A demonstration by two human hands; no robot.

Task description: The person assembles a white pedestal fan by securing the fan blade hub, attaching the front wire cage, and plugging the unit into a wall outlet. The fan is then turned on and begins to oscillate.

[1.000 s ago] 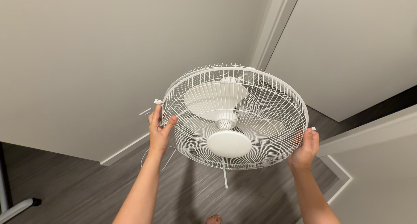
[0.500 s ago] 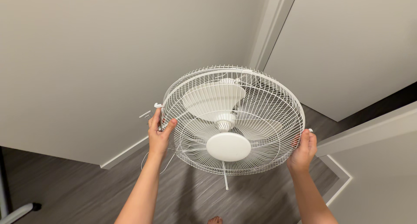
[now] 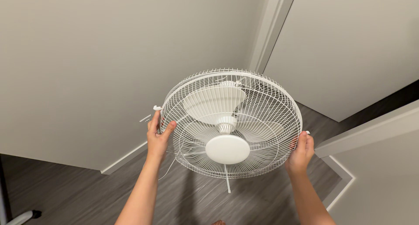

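Note:
A white stand fan fills the middle of the head view, its round wire front grille (image 3: 262,116) tilted up toward me. A white round hub cap (image 3: 227,149) sits at the grille's centre, with the white blades (image 3: 214,100) behind the wires. My left hand (image 3: 158,135) grips the grille's left rim beside a small white clip (image 3: 157,108). My right hand (image 3: 300,151) grips the right rim, next to another clip. The fan's thin white pole (image 3: 227,183) shows below the grille.
Beige walls stand behind and to the left, with a white baseboard (image 3: 124,157). A white door frame (image 3: 270,24) and door lie at upper right. The floor is dark grey wood (image 3: 78,194). A white cord (image 3: 168,168) hangs below my left hand. A white bar end (image 3: 19,216) lies at lower left.
The grille and both hands have shifted slightly down and to the left in view. Both hands keep their grip on the rim.

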